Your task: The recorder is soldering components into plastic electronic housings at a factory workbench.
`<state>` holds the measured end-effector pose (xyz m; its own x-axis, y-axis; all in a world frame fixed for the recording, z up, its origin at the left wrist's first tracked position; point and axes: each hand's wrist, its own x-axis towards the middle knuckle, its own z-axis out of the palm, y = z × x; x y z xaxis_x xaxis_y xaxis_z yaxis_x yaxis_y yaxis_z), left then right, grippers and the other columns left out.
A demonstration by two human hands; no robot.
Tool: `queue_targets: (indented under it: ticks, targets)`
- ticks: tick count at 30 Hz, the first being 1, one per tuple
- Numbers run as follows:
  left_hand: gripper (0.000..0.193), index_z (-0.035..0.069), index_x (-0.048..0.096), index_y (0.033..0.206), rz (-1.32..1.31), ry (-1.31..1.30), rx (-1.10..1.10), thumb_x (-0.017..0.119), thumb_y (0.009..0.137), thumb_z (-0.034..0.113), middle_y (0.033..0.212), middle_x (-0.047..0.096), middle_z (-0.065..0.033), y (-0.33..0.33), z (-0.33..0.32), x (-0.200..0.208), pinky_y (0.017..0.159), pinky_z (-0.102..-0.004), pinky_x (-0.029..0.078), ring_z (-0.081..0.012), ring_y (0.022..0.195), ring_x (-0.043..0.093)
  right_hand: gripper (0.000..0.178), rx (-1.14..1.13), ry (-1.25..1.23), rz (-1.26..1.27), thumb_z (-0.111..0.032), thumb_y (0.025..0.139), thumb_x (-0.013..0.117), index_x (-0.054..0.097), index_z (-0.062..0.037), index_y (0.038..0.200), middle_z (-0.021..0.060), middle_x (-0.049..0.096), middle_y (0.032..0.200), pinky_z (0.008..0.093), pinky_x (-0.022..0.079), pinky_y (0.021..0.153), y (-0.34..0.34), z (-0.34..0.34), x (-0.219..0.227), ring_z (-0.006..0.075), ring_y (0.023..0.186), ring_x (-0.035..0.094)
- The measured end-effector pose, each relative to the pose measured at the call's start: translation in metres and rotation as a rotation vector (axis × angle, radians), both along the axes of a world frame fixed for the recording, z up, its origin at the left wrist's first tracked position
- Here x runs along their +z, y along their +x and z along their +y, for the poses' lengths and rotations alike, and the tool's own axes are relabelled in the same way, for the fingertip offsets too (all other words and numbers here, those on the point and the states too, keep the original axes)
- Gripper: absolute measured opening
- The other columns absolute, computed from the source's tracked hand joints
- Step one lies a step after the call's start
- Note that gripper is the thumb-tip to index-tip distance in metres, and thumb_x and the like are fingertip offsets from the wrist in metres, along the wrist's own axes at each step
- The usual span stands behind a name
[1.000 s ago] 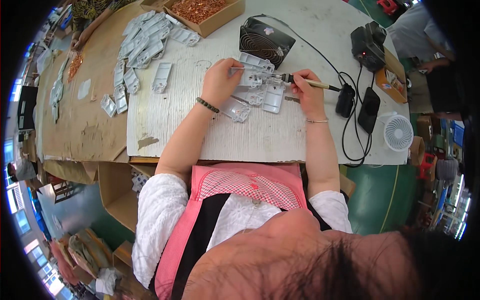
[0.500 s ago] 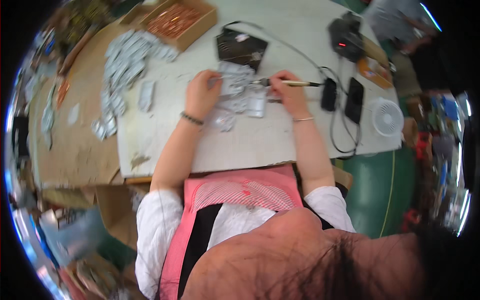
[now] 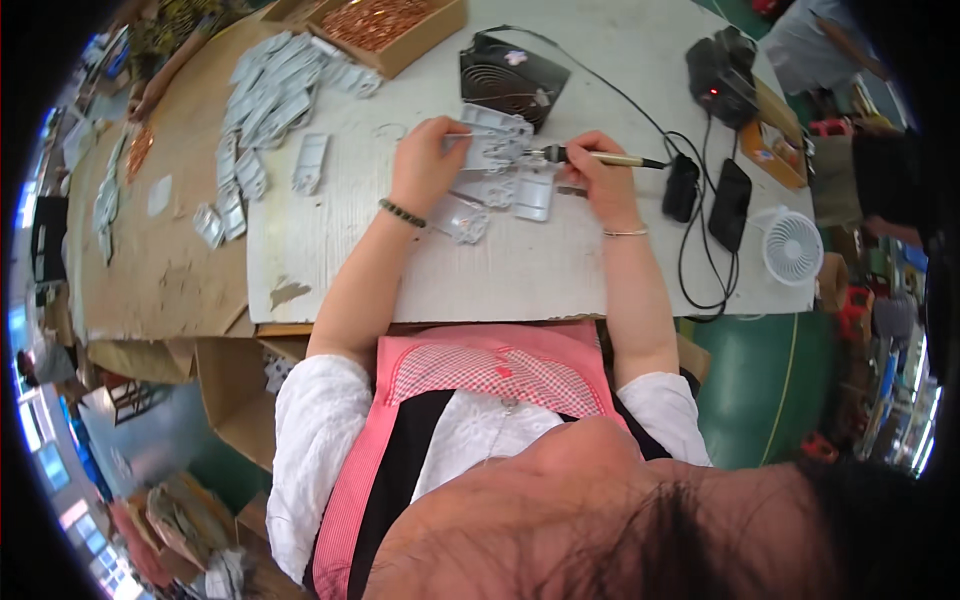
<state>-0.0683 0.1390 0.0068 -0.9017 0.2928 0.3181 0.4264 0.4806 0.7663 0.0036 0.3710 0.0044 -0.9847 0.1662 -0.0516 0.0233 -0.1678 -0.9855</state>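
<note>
A soldering iron (image 3: 610,158) with a pale handle is gripped in my right hand (image 3: 603,180), its metal end pointing left over a cluster of grey plastic housings (image 3: 495,153). On the left of that cluster, my left hand (image 3: 430,165) is closed in a pinch on what looks like a thin wire (image 3: 456,135) reaching toward the housings. The exact contact at the iron's tip is too small to make out. Just below lie another grey housing (image 3: 533,195) and a clear-looking one (image 3: 462,222) with small parts inside.
A black fan-like unit (image 3: 510,80) stands behind the housings. Many grey housings (image 3: 270,95) are heaped at left, beside a cardboard box (image 3: 430,42) of copper pieces. To the right are a black soldering station (image 3: 722,80), cables, a phone (image 3: 731,205) and a white fan (image 3: 793,247).
The whole view has shifted, so the table's things sit further right and slightly higher, and the blur has gone. Both hands keep their places at the housings, the iron still in the right.
</note>
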Motion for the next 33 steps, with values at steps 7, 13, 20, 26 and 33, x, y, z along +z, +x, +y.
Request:
queue_targets:
  ticks: [7, 13, 20, 26, 33]
  targets:
    - [0.015, 0.007, 0.062, 0.086, -0.123, -0.029, 0.04, 0.062, 0.073, 0.015, 0.083, 0.059, -0.0101, 0.009, -0.007, 0.007, 0.063, -0.0326, 0.044, -0.0244, 0.069, 0.055, 0.011, 0.066, -0.076, 0.002, -0.012, 0.079, 0.062, 0.057, -0.0028, 0.082, 0.0016, 0.056, 0.07, 0.0201, 0.042, 0.054, -0.001, -0.006, -0.006, 0.0078, 0.059, 0.051]
    - [0.016, 0.007, 0.062, 0.089, -0.079, -0.058, 0.047, 0.061, 0.075, 0.015, 0.085, 0.061, -0.0075, 0.008, -0.014, 0.001, 0.063, -0.0286, 0.044, -0.0198, 0.07, 0.055, 0.01, 0.076, -0.067, 0.018, -0.011, 0.079, 0.062, 0.058, -0.0028, 0.083, 0.0017, 0.056, 0.07, 0.0198, 0.042, 0.055, -0.002, -0.009, -0.008, 0.008, 0.059, 0.051]
    - [0.016, 0.006, 0.062, 0.089, -0.029, -0.032, 0.004, 0.061, 0.075, 0.014, 0.085, 0.06, -0.0097, 0.001, 0.0, -0.001, 0.065, -0.0301, 0.044, -0.0224, 0.074, 0.056, 0.011, -0.055, 0.02, -0.04, -0.013, 0.077, 0.064, 0.059, -0.0041, 0.08, 0.0011, 0.056, 0.066, 0.0197, 0.041, 0.053, 0.002, -0.004, 0.005, 0.0066, 0.057, 0.05]
    - [0.021, 0.009, 0.062, 0.093, 0.189, -0.201, 0.098, 0.063, 0.073, 0.015, 0.091, 0.058, -0.0122, -0.002, -0.03, 0.008, 0.076, -0.0381, 0.043, -0.0297, 0.088, 0.053, 0.013, -0.024, -0.119, 0.051, -0.016, 0.077, 0.063, 0.058, -0.0049, 0.077, 0.0011, 0.056, 0.067, 0.0206, 0.042, 0.053, -0.007, -0.003, -0.01, 0.0074, 0.058, 0.051]
    - [0.038, 0.021, 0.05, 0.116, 0.011, -0.852, 0.627, 0.054, 0.078, 0.015, 0.115, 0.047, -0.0096, -0.034, -0.101, 0.005, 0.082, -0.0475, 0.042, -0.0308, 0.107, 0.045, 0.012, -0.036, -0.193, 0.095, -0.014, 0.078, 0.064, 0.058, -0.0037, 0.078, 0.0018, 0.057, 0.066, 0.0193, 0.042, 0.051, -0.003, 0.002, -0.008, 0.0068, 0.057, 0.052]
